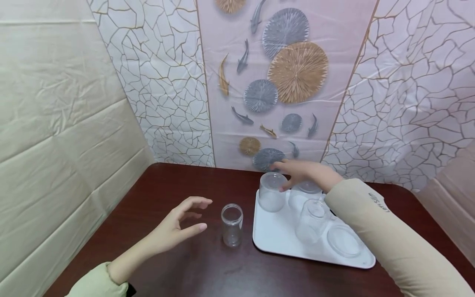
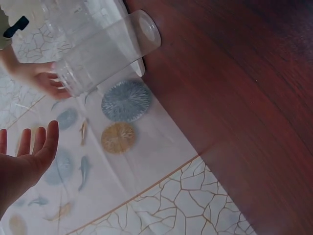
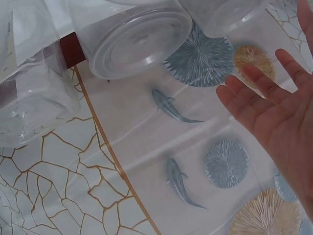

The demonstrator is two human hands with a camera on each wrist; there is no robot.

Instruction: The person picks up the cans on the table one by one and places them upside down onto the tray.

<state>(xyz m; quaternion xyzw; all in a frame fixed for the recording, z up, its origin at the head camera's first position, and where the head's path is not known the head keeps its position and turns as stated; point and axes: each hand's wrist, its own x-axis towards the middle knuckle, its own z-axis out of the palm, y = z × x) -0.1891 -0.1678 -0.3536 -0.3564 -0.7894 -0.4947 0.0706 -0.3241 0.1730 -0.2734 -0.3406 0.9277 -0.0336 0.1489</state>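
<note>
A clear open-mouthed jar (image 1: 231,229) stands upright on the dark table. To its left, my left hand (image 1: 176,227) hovers with its thumb and fingers apart, holding nothing. My right hand (image 1: 302,171) reaches over the back of a white tray (image 1: 274,243), close to an upside-down clear jar (image 1: 272,196) at the tray's back left. In the right wrist view the fingers of that hand (image 3: 279,110) are spread beside the jars; whether the thumb touches one cannot be told. Another clear jar (image 1: 311,220) stands mid-tray, and a further jar (image 1: 309,187) is partly hidden behind the right hand.
A clear round lid or shallow dish (image 1: 345,241) lies at the tray's front right. The table (image 1: 167,272) is dark reddish wood. A patterned cloth wall (image 1: 178,103) rises behind its far edge, and a pale cloth wall (image 1: 67,144) runs along the left.
</note>
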